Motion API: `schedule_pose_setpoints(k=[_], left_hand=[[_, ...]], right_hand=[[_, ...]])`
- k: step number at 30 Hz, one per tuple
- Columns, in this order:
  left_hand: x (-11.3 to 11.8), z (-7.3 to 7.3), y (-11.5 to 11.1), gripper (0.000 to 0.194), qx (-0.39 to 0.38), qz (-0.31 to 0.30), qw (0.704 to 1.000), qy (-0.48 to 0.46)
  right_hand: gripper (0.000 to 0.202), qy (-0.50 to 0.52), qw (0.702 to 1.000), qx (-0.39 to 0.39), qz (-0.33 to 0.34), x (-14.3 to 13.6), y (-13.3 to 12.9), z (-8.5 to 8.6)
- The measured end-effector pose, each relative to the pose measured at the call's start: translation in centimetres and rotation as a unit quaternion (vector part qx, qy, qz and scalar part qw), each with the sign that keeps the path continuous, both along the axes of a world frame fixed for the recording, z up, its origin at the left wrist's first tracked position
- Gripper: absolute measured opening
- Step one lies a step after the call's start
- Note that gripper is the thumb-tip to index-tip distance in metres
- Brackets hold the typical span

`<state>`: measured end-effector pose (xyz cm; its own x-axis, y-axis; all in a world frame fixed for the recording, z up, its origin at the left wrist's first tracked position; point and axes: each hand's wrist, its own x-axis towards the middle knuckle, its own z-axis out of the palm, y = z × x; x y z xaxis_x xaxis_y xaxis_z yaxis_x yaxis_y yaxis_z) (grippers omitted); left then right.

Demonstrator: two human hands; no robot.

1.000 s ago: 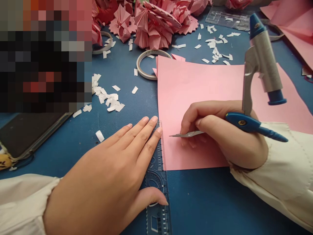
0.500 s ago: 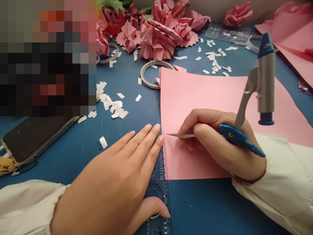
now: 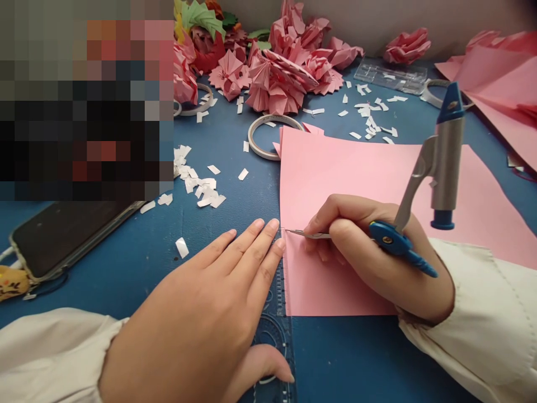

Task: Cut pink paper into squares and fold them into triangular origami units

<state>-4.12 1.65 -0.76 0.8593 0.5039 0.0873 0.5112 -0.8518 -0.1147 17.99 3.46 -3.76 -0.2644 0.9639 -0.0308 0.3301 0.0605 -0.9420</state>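
A pink paper sheet lies on the blue table. Along its left edge runs a clear plastic ruler, partly over the paper. My left hand lies flat on the ruler, fingers stretched out and fingertips at the paper's edge. Pinched in my right hand is a blue and silver compass, held by one leg. Its pointed tip touches or hovers just over the paper, close to the ruler's upper end. The other leg, with a grey barrel, sticks up above my hand.
Behind the sheet stand folded pink paper flowers and a roll of tape. White paper scraps are scattered about. A phone lies at the left. More pink paper and a clear case are at the back right.
The compass tip has moved slightly left, up to the ruler's edge, and the raised barrel has tipped a little. The whole view has shifted slightly. My left hand still rests on the ruler.
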Motion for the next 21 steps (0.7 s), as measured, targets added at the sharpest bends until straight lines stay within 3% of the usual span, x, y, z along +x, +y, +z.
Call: schedule_pose_setpoints(k=[14,18,21], left_hand=[[-0.6,0.0,-0.3,0.097,-0.009,0.004,1.000,0.029],[-0.5,-0.1,-1.0,0.072,0.006,0.034,0.998,0.043],[-0.3,-0.2,-1.2,0.049,0.037,0.049,0.997,0.045]], right_hand=[[0.022,-0.039,0.999,0.026,-0.007,-0.8,0.6,0.5],[0.035,-0.088,0.995,0.037,0.017,0.8,0.8,1.6],[0.059,-0.207,0.975,0.073,0.027,4.8,0.1,2.5]])
